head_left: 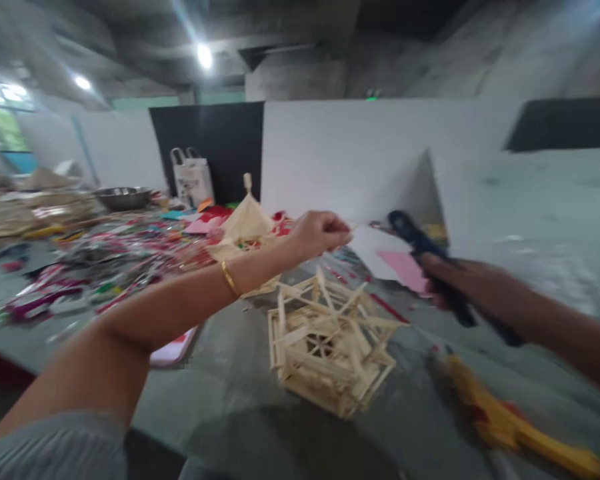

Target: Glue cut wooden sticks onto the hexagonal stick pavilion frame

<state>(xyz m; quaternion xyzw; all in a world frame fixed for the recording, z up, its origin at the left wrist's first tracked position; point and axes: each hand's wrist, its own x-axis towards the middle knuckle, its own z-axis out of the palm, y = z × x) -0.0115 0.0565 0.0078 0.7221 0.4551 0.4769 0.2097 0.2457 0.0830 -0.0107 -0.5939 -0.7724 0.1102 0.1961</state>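
Left hand [325, 233] is pinching a sliver [354, 227], right hand [445, 272] is gripping a tool [405, 228], probably avoiding the six-o'clock frame [330, 343].

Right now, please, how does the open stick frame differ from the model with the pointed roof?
The open stick frame has bare beams with gaps between them at its top, while the model with the pointed roof has closed sloping surfaces and a small knob at its peak. The frame stands nearer the camera; the model is farther back, partly hidden by the left arm. Both are pale and wood-like in colour.
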